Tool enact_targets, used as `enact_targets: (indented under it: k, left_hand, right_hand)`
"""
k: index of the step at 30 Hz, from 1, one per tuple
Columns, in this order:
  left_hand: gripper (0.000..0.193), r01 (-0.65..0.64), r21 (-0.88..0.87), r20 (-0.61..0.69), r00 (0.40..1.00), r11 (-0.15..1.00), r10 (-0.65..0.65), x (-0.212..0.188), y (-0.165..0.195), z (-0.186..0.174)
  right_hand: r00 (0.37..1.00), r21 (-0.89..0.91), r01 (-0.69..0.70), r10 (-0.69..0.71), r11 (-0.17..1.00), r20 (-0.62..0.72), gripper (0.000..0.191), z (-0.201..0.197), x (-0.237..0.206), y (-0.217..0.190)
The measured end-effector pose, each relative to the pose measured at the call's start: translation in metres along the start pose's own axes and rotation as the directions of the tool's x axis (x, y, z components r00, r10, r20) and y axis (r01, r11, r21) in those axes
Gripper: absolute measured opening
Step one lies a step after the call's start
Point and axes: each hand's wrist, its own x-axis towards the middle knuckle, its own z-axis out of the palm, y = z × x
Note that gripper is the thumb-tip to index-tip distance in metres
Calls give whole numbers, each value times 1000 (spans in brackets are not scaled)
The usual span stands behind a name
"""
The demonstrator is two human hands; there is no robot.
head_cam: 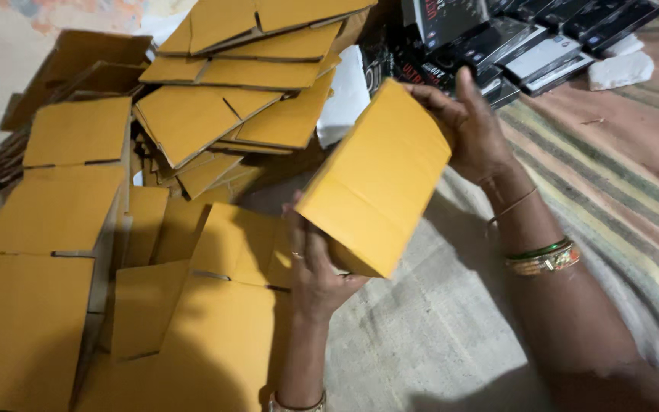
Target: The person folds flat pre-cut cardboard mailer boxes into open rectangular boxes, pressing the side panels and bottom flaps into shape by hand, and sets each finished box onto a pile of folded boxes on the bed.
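We hold a folded yellow cardboard box (pixel 375 179) tilted above the striped cloth (pixel 612 198), our left hand (pixel 316 267) cupping its lower end, our right hand (pixel 470 126) gripping its upper end, fingers closed on it, beside stacked flat cartons (pixel 78 229).

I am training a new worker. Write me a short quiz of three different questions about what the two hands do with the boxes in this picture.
1. True or false: both hands hold the same yellow-brown cardboard box.
2. Which hand grips the far, upper end of the box?
A. the left hand
B. the right hand
C. neither
3. Fill the gap: the dark printed packages lie at the top ____ of the view, on the striped cloth.

Key
1. True: one hand is at each end.
2. B; the left hand supports the near, lower end.
3. right; the pile of flat cardboard boxes fills the left side.
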Motion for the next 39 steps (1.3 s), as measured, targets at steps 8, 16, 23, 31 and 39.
enact_targets:
  k: [8, 16, 23, 31, 39]
  left_hand:
    - [122, 111, 215, 307, 936, 970, -175, -28, 13, 4]
    - [69, 128, -206, 149, 984, 970, -98, -21, 32, -23]
    - [22, 219, -355, 128, 974, 909, -185, -21, 40, 0]
    - [41, 158, -180, 184, 975, 971, -124, -19, 45, -2]
    - [96, 237, 177, 368, 884, 955, -288, -11, 40, -10]
  right_hand:
    - [988, -580, -123, 43, 806, -149, 52, -32, 0, 6]
    - [980, -798, -197, 93, 570, -175, 67, -10, -14, -19]
    - [911, -919, -354, 286, 172, -297, 52, -16, -17, -29]
    - [932, -963, -140, 359, 230, -50, 33, -39, -19, -32]
    - [933, -966, -139, 356, 220, -54, 52, -22, -20, -35]
